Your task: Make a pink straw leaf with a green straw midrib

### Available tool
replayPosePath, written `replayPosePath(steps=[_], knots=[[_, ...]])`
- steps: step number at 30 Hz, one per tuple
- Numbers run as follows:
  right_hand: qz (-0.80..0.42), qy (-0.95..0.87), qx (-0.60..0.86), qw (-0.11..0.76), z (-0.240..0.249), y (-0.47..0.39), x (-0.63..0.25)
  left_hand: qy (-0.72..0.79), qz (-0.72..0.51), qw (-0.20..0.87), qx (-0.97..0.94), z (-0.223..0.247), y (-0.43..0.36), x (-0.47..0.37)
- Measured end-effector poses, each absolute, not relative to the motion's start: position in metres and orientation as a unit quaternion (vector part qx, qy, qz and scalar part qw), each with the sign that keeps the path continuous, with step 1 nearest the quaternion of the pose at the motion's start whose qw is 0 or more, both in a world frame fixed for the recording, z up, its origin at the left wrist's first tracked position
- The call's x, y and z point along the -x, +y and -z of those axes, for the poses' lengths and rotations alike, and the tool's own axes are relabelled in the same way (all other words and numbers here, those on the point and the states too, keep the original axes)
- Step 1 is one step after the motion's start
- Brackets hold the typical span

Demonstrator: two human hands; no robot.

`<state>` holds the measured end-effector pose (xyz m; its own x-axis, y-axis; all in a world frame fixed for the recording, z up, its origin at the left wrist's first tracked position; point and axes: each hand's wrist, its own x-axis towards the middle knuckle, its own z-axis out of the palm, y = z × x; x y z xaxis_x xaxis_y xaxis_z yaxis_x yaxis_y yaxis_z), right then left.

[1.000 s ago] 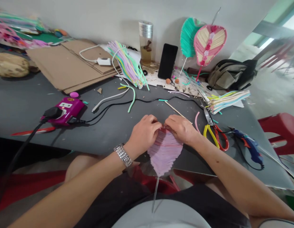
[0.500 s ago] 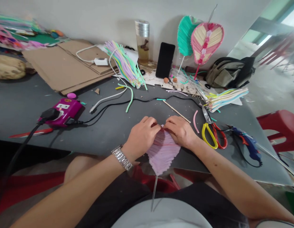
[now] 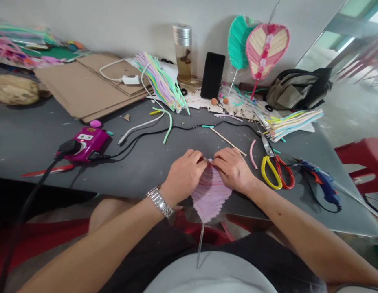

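My left hand [image 3: 184, 173] and right hand [image 3: 233, 169] sit side by side at the centre of the frame, fingers curled and pinching the top edge of a pink leaf [image 3: 210, 193] made of straw pieces. The leaf lies at the near edge of the grey table [image 3: 146, 162], its pointed tip hanging over the edge toward me, and a thin clear stem [image 3: 200, 246] runs down from the tip over my lap. My left thumb and fingers press on the leaf's upper left corner; my right fingers press on its upper right, and the two hands nearly touch above its middle. A watch [image 3: 160, 201] is on my left wrist. Just right of my right hand lie scissors [image 3: 276, 173] with one yellow and one red handle, and further right a blue glue gun [image 3: 320, 183]. A short pink straw piece [image 3: 252, 154] and a thin stick [image 3: 228, 141] lie just above my right hand. At left of the frame a magenta power strip [image 3: 86, 142] sits on the table with a black cable [image 3: 176, 129] running across toward the right. In the upper middle stand a bottle [image 3: 184, 53] and a black phone [image 3: 212, 75], with a bundle of straws [image 3: 163, 81] to their left. Two finished fans [image 3: 259, 47] lean on the wall at upper right, above a bag [image 3: 295, 93].
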<state>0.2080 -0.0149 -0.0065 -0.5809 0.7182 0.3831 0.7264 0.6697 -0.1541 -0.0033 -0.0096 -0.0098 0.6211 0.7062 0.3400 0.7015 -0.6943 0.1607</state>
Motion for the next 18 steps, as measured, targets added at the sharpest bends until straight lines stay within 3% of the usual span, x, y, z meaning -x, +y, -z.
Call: replayPosePath(steps=[8, 18], knots=[[-0.019, -0.869, 0.415, 0.269, 0.017, -0.018, -0.212, 0.379, -0.201, -0.002, -0.903, 0.011, -0.009, 0.004], [0.022, -0.876, 0.411, 0.252, 0.015, -0.019, -0.209, 0.375, -0.201, -0.008, -0.905, 0.011, -0.009, 0.003]])
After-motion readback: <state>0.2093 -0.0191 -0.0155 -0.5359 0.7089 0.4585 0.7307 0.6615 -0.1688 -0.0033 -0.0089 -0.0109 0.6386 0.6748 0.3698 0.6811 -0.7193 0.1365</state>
